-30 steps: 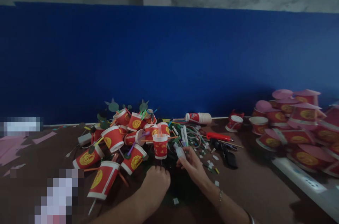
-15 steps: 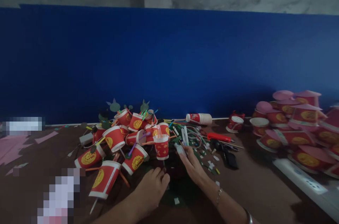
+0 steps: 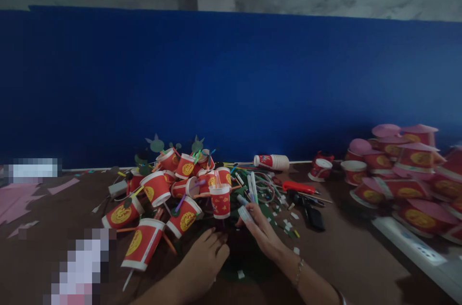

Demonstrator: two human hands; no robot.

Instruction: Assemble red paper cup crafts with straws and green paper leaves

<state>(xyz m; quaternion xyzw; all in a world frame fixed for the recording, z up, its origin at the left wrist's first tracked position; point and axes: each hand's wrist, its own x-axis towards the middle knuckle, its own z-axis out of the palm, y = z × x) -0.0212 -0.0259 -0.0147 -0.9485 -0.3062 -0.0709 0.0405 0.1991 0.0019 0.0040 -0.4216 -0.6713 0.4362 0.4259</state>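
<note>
A red paper cup (image 3: 219, 201) with a white rim and yellow marks stands upright in the middle, straws sticking out near its top and a thin stick below it. Close beneath the cup is my left hand (image 3: 207, 259), its fingers curled together; whether it grips the stick is hidden. My right hand (image 3: 262, 230), to the right of the cup, is closed on pale translucent strips (image 3: 245, 214). Beyond that hand lie several white sticks (image 3: 252, 187).
Decorated red cups (image 3: 142, 244) are piled on the left. Cups with pink paper tops (image 3: 415, 158) stack up at right, near a power strip (image 3: 407, 240). A red tool (image 3: 299, 187), black keys (image 3: 314, 216), stacked cups (image 3: 272, 162) and scraps lie behind my right hand.
My right hand has shifted slightly down, and the strips in it have come down with it. My left hand's fingers have moved slightly left.
</note>
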